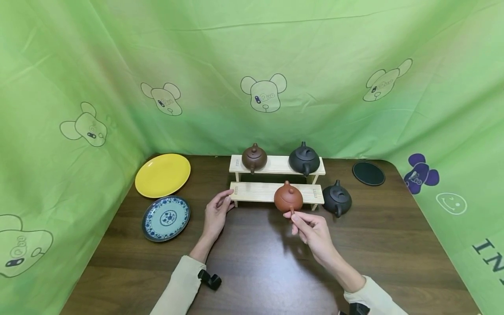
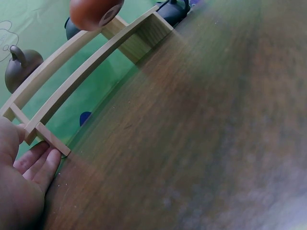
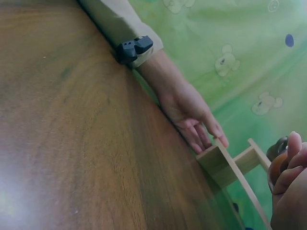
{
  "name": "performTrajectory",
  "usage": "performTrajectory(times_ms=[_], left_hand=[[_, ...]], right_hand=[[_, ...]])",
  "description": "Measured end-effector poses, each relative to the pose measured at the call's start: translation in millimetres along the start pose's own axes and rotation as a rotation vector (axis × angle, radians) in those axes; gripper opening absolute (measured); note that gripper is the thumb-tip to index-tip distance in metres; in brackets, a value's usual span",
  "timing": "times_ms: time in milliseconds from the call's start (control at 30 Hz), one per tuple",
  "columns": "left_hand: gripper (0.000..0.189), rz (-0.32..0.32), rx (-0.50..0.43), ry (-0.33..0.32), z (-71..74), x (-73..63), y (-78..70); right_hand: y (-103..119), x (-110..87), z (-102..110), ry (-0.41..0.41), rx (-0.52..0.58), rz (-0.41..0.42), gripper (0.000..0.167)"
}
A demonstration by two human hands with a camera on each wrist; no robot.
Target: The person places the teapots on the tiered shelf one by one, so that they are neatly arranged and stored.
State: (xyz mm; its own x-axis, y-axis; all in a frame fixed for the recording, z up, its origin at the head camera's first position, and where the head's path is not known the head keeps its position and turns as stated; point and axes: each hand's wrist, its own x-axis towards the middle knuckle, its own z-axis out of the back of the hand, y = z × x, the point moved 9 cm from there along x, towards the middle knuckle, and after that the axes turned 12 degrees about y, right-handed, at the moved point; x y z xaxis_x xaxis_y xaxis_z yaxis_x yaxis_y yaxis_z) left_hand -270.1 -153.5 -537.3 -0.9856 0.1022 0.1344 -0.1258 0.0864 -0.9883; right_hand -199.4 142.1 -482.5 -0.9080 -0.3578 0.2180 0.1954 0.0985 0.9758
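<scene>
My right hand [image 1: 315, 234] pinches a reddish-brown clay teapot [image 1: 288, 197] by its near end. The teapot is held over the right half of the lower tier of a two-tier wooden stand [image 1: 252, 191]; its round base [image 2: 111, 15] shows in the left wrist view. At the stand's left end, my left hand [image 1: 216, 215] grips the lower board, thumb at the top edge and fingers by the short leg [image 2: 52, 139]. On the upper tier stand a dark brown teapot [image 1: 254, 158] and a black teapot [image 1: 304, 159].
Another black teapot [image 1: 337, 199] sits on the table close to the stand's right end. A black round coaster [image 1: 368, 173] lies at the back right. To the left are a yellow plate [image 1: 163, 175] and a blue patterned plate [image 1: 166, 218]. Green cloth [image 1: 212, 52] encloses the table.
</scene>
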Motion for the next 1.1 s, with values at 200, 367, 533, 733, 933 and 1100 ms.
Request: performTrajectory(times_ms=[200,367,533,733,933,1100], left_hand=[[0.028,0.002,0.013,-0.003,0.5,-0.2,0.7],[0.028,-0.002,0.002,-0.001,-0.2,-0.2,0.0],[0.029,-0.002,0.001,-0.001,0.2,-0.8,0.5],[0.029,-0.008,-0.002,0.006,-1.2,-0.8,-1.1],[0.029,-0.012,-0.012,0.011,-2.0,-0.1,-0.9],[0.029,-0.029,-0.004,0.007,-0.5,-0.4,-0.8]], right_hand=[[-10,11.5,-7,-0.009,0.026,-0.005,0.027],[-18,20.2,-13,-0.026,0.041,-0.008,0.026],[-25,28.2,-18,-0.039,0.041,-0.015,0.029],[-32,33.5,-26,-0.052,0.035,-0.029,0.025],[-32,38.7,-35,-0.048,0.036,-0.017,0.024],[-32,46.2,-41,-0.044,0.042,-0.026,0.024]])
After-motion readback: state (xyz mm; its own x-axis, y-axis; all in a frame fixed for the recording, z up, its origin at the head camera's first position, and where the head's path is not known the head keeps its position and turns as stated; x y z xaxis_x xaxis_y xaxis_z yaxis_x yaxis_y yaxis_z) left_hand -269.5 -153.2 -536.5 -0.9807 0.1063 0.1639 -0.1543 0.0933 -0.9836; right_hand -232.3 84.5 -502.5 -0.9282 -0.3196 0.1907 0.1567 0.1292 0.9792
